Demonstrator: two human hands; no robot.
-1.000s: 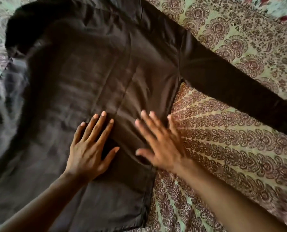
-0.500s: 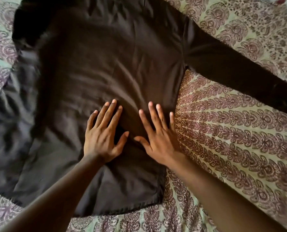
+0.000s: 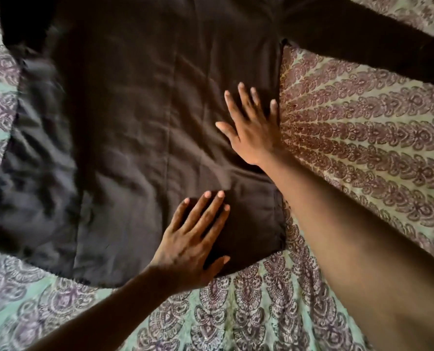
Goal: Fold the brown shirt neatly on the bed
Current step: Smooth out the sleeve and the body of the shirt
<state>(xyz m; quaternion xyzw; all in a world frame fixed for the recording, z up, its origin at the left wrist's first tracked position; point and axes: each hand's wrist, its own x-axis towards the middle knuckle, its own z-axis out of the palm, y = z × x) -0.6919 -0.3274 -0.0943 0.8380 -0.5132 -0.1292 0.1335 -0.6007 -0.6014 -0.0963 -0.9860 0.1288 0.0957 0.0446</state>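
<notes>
On the patterned bedspread the brown shirt lies spread flat, its body filling the upper left and middle of the view. A moment ago both hands sat side by side on the mid-body; now they have parted. The left hand has slid down to the near hem, while the right hand has moved up along the right side seam. Both lie palm-down with fingers straight and spread, pressing the cloth and pinching nothing. I read this as smoothing: creases on the right half are being stroked out, so no fold is made yet and the task looks to be at its early, flattening stage.

The shirt's long axis runs away from the person, hem nearest and the shoulder end at the top edge of the view, where the collar cannot be seen. One sleeve stretches out to the upper right, laid across the bed. The left side looks rumpled and blurred, and probably needs the same flattening.
</notes>
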